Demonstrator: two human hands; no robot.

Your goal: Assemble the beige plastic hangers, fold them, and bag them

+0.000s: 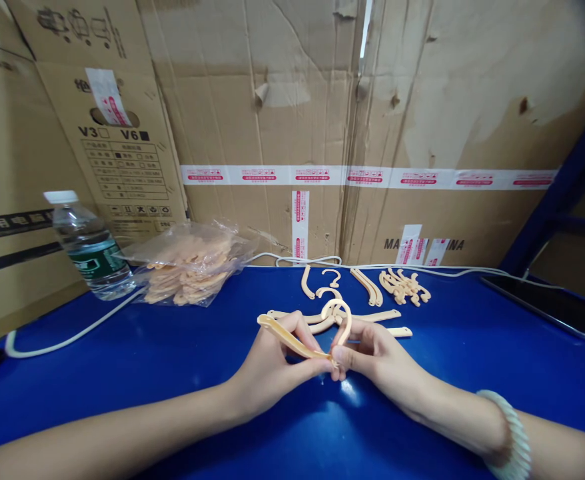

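Observation:
My left hand [282, 357] pinches a peach-coloured plastic hanger arm [292, 340], its free end pointing up and left. My right hand [372, 353] holds a matching hanger hook [347, 317] between thumb and fingers, the curve upward. Hook and arm meet at my fingertips; whether they are joined is hidden there. Just behind my hands lie several more hanger arms [382, 316] and another hook [328, 292], partly covered by my fingers. Farther back are a single arm [307, 283], a loose hook [333, 277], a few stacked arms [366, 287] and a pile of hooks [405, 287].
A clear plastic bag [187, 263] full of peach pieces lies at the back left beside a water bottle [90, 250]. A white cable [67, 345] crosses the blue table [122, 407]. A dark phone-like device [547, 303] lies at right. Cardboard [262, 220] walls the back.

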